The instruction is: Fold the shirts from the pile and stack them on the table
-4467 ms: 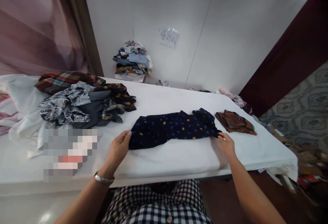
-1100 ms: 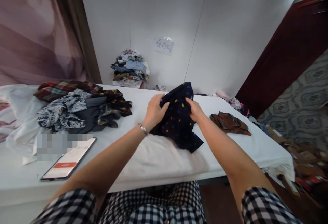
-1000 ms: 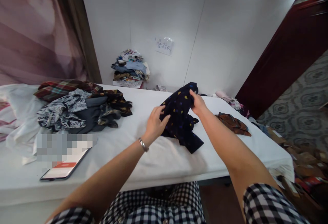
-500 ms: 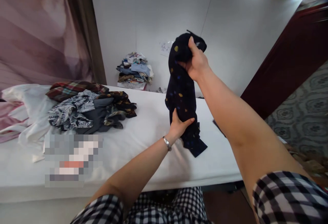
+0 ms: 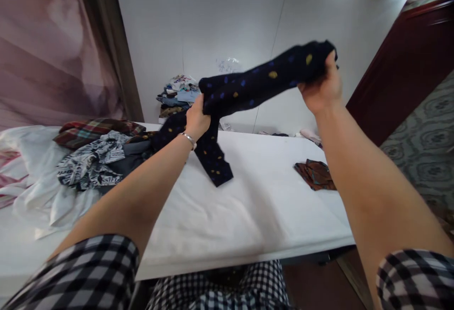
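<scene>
A dark navy garment with blue and yellow dots (image 5: 255,85) is stretched in the air above the white table (image 5: 248,206). My left hand (image 5: 196,120), a silver bracelet on its wrist, grips the garment's lower left part. My right hand (image 5: 321,93) grips its upper right end, higher up near the wall. A loose end of the cloth hangs down below my left hand and touches the table.
A heap of mixed clothes (image 5: 102,151) lies at the table's left, over white fabric (image 5: 39,196). A folded brown patterned cloth (image 5: 315,174) rests at the right. A stack of clothes (image 5: 177,97) sits against the far wall. A dark red door (image 5: 407,64) stands at the right.
The garment lay flat on the table, was bunched and lifted by my right hand, and is now pulled out between both raised hands. The phone at the left is out of view.
</scene>
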A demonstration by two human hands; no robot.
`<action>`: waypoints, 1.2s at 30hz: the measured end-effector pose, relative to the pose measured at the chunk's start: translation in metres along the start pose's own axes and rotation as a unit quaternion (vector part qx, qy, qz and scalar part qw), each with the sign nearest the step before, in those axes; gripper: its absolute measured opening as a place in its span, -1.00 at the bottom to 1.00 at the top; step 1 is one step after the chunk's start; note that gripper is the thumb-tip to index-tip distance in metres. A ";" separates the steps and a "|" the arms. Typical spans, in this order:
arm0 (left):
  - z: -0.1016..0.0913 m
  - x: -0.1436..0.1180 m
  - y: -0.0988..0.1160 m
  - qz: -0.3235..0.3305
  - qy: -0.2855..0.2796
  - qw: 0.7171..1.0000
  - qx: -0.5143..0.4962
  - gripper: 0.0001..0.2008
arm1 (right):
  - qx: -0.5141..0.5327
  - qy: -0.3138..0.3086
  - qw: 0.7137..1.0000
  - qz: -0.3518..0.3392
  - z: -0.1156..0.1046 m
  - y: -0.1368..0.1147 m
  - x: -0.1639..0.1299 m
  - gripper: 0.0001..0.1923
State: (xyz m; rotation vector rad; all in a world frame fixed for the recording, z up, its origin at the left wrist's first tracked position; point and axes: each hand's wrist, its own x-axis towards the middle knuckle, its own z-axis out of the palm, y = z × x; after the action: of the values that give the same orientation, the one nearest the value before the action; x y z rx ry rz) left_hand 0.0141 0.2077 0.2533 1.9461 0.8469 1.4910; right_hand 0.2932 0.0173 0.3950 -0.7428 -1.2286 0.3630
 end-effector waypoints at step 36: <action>0.042 -0.124 -0.095 -0.020 -0.335 0.879 0.338 -0.64 | -0.564 -0.114 0.753 0.318 -0.121 0.178 -0.231 -0.70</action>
State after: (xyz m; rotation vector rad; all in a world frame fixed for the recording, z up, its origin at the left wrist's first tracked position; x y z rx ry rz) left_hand 0.0169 0.1748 0.0943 2.6622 1.1381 0.3923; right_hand 0.3574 -0.0374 0.0910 -2.2624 -1.3383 0.2227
